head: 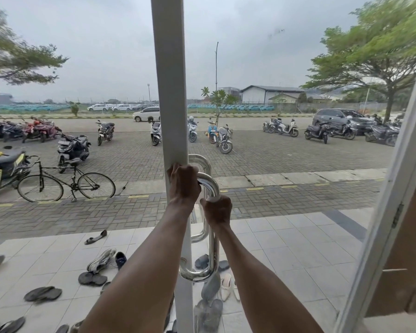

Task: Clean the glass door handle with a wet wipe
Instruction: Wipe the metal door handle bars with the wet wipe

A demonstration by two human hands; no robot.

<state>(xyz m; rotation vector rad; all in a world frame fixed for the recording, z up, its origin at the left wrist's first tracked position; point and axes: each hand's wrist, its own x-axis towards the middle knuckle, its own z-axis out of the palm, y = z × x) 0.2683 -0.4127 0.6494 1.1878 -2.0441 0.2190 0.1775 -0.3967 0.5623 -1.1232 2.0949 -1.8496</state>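
Observation:
A shiny chrome D-shaped door handle (213, 248) is fixed to the white vertical door frame (171, 92) of a glass door. My left hand (183, 185) grips the frame's edge at the handle's upper bend, its fingers curled over the top mount. My right hand (217, 211) is curled round the handle's vertical bar just below the bend. A sliver of white, possibly the wet wipe (213, 199), shows at the top of that fist; the rest of it is hidden.
A second chrome handle (201, 164) shows on the far side of the glass. Through the glass lie a tiled porch with several sandals and shoes (99, 260), a bicycle (66, 182) and parked motorbikes. A white door edge (394, 212) slants at the right.

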